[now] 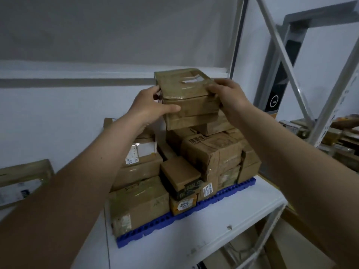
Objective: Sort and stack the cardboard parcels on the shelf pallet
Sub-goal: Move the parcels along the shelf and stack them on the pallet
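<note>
Head view: left hand (149,105) and right hand (226,94), each grip clasped on a taped parcel (186,94), hold it atop the stack at 12 o'clock on the blue pallet (223,199), stacking seemingly well along, one parcel (21,181) lying off-pallet at 9 o'clock.

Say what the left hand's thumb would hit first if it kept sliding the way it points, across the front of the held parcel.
The left hand grips the top parcel, thumb pointing right along its front face. Going on, it would likely meet the right hand gripping the parcel's far side; only bare taped cardboard lies between. Depth is unclear.
</note>
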`<action>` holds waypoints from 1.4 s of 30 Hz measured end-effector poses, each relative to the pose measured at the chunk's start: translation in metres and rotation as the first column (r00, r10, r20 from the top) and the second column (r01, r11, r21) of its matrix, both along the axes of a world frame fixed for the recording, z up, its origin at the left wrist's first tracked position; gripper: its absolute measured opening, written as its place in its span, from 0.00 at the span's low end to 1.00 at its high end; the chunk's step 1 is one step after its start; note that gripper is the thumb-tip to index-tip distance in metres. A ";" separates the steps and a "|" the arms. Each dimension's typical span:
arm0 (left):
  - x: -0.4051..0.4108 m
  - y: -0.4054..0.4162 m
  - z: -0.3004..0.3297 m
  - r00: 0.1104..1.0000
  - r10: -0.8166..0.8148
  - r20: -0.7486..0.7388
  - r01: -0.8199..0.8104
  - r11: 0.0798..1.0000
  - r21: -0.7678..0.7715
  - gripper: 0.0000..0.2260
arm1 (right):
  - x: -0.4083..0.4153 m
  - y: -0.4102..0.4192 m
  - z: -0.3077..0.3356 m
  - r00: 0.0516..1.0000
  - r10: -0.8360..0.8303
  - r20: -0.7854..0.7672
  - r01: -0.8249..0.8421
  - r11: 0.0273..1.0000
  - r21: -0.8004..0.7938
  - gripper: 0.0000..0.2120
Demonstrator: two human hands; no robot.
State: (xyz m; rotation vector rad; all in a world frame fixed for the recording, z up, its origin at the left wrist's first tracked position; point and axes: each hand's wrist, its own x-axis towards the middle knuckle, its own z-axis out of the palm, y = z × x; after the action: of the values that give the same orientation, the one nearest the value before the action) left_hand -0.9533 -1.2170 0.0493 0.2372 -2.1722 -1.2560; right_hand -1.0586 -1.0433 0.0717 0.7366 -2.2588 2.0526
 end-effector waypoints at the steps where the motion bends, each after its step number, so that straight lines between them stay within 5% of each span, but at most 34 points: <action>1: -0.004 -0.005 0.001 1.000 0.003 0.010 -0.003 1.000 -0.009 0.30 | -0.005 -0.006 0.001 1.000 -0.004 -0.003 0.004 1.000 0.002 0.20; 33: -0.081 -0.046 -0.069 0.853 0.325 0.409 -0.210 0.930 -0.301 0.35 | -0.114 -0.073 -0.087 0.974 0.210 0.088 -0.225 0.948 0.225 0.19; 36: -0.081 -0.044 -0.065 0.895 0.285 0.343 -0.208 0.947 -0.244 0.35 | -0.115 -0.070 -0.082 0.975 0.213 0.064 -0.222 0.957 0.185 0.19; 42: -0.074 -0.025 -0.045 0.985 0.170 0.035 -0.174 0.975 0.142 0.29 | -0.103 -0.066 -0.054 0.976 0.205 0.067 -0.206 0.978 0.011 0.24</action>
State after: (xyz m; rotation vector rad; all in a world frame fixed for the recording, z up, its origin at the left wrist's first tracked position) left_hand -1.0275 -1.2417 0.0047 0.4909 -2.0325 -1.3172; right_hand -1.1617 -1.1088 0.0172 0.9562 -2.3283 2.1757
